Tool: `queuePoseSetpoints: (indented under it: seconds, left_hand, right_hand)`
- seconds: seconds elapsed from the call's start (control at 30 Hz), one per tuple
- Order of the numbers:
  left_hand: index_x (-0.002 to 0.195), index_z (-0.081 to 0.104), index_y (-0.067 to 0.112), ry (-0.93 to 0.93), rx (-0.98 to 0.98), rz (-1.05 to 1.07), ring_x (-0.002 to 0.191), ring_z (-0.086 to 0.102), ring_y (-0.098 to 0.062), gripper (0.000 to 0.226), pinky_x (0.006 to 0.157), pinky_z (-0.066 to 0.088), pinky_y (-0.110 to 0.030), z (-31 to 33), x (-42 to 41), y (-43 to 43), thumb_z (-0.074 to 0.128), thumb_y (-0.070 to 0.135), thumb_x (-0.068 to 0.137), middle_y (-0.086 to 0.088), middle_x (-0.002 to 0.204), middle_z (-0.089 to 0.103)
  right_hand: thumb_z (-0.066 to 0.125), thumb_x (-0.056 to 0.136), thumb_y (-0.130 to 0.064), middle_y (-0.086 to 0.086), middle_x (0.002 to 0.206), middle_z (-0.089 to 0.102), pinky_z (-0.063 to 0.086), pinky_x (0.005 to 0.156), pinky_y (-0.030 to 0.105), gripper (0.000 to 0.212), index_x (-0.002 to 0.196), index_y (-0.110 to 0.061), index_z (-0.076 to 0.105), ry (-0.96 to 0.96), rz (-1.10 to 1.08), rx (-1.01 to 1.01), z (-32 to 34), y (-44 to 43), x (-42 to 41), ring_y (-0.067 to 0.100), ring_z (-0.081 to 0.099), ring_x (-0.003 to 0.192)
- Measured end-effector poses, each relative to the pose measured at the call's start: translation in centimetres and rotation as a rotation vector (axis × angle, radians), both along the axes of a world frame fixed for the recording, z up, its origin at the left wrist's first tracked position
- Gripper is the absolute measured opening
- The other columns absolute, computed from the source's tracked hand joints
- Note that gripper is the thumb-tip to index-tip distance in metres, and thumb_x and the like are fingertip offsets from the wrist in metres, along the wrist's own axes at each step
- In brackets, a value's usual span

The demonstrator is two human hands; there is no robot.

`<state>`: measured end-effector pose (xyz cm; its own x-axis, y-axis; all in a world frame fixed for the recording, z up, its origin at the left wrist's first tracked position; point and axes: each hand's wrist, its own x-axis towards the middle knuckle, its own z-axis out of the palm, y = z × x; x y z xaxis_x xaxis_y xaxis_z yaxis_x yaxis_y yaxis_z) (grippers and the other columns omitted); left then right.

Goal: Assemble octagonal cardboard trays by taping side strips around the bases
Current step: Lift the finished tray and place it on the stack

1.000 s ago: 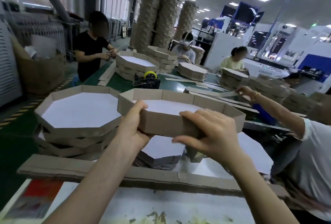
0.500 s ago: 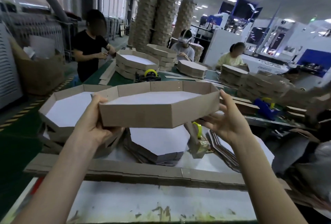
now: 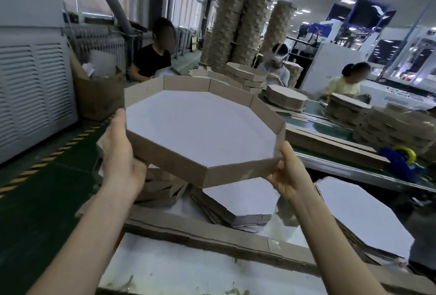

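An octagonal cardboard tray (image 3: 200, 129), white inside with brown side walls, hangs in the air above the bench, tilted so its inside faces me. My left hand (image 3: 120, 153) grips its left wall, thumb up along the rim. My right hand (image 3: 287, 172) holds its lower right corner, fingers underneath. Below it lie a stack of flat white octagonal bases (image 3: 238, 200) and another stack of bases (image 3: 361, 219) at the right. Long brown side strips (image 3: 212, 235) lie across the bench front.
Finished trays (image 3: 155, 186) are piled at the left under the lifted tray. A blue tape dispenser (image 3: 398, 160) sits on the green conveyor (image 3: 330, 127) at right. Three other people work behind, with tall columns of trays (image 3: 252, 23) and a cardboard box (image 3: 99, 96).
The tray has risen and tipped from nearly level to face me. My view has swung left. My right hand shifted to the tray's lower right corner.
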<state>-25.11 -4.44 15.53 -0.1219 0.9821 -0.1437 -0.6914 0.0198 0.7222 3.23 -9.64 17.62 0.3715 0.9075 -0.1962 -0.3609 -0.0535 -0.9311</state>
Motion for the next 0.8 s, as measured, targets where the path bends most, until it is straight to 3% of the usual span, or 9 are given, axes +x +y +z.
queuePoseSetpoints:
  seconds: [0.13, 0.17, 0.23, 0.3, 0.43, 0.57, 0.73, 0.8]
  left_hand:
    - [0.144, 0.039, 0.027, 0.269, 0.052, 0.161, 0.109, 0.062, -0.016, 0.072, 0.092, 0.054, -0.038, -0.3, 0.0, 2.5, 0.075, 0.022, 0.082, 0.001, 0.125, 0.062]
    - [0.145, 0.038, 0.025, 0.324, 0.047, 0.175, 0.110, 0.061, -0.018, 0.073, 0.095, 0.052, -0.040, -0.4, -0.3, 3.4, 0.074, 0.019, 0.082, 0.000, 0.125, 0.061]
    - [0.145, 0.037, 0.025, 0.420, 0.014, 0.206, 0.110, 0.060, -0.020, 0.075, 0.097, 0.051, -0.044, -1.0, -1.1, 4.9, 0.074, 0.020, 0.081, -0.001, 0.124, 0.061]
    - [0.145, 0.036, 0.026, 0.502, -0.019, 0.247, 0.110, 0.059, -0.021, 0.076, 0.096, 0.051, -0.047, -1.9, -1.7, 6.1, 0.075, 0.020, 0.080, 0.000, 0.124, 0.060]
    - [0.152, 0.020, 0.030, 0.655, -0.041, 0.310, 0.126, 0.047, -0.025, 0.093, 0.106, 0.041, -0.049, -4.2, -1.3, 7.6, 0.077, 0.020, 0.079, -0.003, 0.141, 0.045]
    - [0.152, 0.000, 0.037, 0.803, -0.105, 0.368, 0.134, 0.032, -0.032, 0.103, 0.107, 0.036, -0.052, -6.2, 0.4, 9.1, 0.075, 0.031, 0.082, -0.009, 0.151, 0.024]
    - [0.150, -0.003, 0.039, 0.873, -0.214, 0.419, 0.133, 0.033, -0.036, 0.101, 0.103, 0.036, -0.052, -8.6, 1.1, 11.7, 0.072, 0.037, 0.083, -0.010, 0.151, 0.021]
    - [0.149, -0.003, 0.039, 0.892, -0.254, 0.442, 0.134, 0.032, -0.037, 0.100, 0.106, 0.033, -0.053, -9.7, 1.3, 12.6, 0.072, 0.038, 0.083, -0.011, 0.151, 0.021]
  right_hand:
    - [0.050, 0.089, -0.011, 0.012, 0.109, 0.068, 0.056, 0.090, 0.047, 0.020, 0.107, -0.014, 0.058, 0.029, 0.079, 0.023, -0.3, 5.0, -1.9, 0.026, 0.062, 0.099]
    - [0.047, 0.086, -0.008, 0.010, 0.103, 0.065, 0.056, 0.089, 0.041, 0.022, 0.106, -0.014, 0.055, 0.031, 0.103, 0.013, -0.4, 6.4, -2.2, 0.024, 0.059, 0.094]
    - [0.041, 0.079, -0.003, 0.001, 0.079, 0.058, 0.053, 0.066, 0.028, 0.017, 0.089, -0.015, 0.049, 0.008, 0.121, -0.033, -0.7, 9.2, -2.7, 0.017, 0.053, 0.076]
    - [0.038, 0.073, -0.001, -0.001, 0.060, 0.048, 0.044, 0.048, 0.024, 0.016, 0.072, -0.016, 0.039, -0.046, 0.095, -0.111, -1.3, 12.2, -3.2, 0.016, 0.045, 0.061]
    - [0.037, 0.072, 0.001, 0.006, 0.078, 0.038, 0.031, 0.057, 0.032, 0.018, 0.070, -0.017, 0.032, -0.157, 0.074, -0.170, -3.1, 19.0, -4.0, 0.025, 0.039, 0.078]
    - [0.043, 0.084, -0.006, 0.010, 0.076, 0.041, 0.032, 0.068, 0.038, 0.012, 0.073, -0.011, 0.039, -0.360, 0.068, -0.243, -4.8, 24.8, -4.2, 0.024, 0.038, 0.074]
    - [0.046, 0.091, -0.010, 0.005, 0.065, 0.044, 0.030, 0.049, 0.024, 0.021, 0.070, -0.011, 0.050, -0.462, 0.124, -0.253, -7.6, 29.9, -4.1, 0.020, 0.038, 0.057]
    - [0.046, 0.094, -0.007, 0.005, 0.068, 0.045, 0.030, 0.050, 0.025, 0.023, 0.074, -0.005, 0.057, -0.542, 0.158, -0.250, -8.6, 31.2, -4.1, 0.020, 0.039, 0.059]
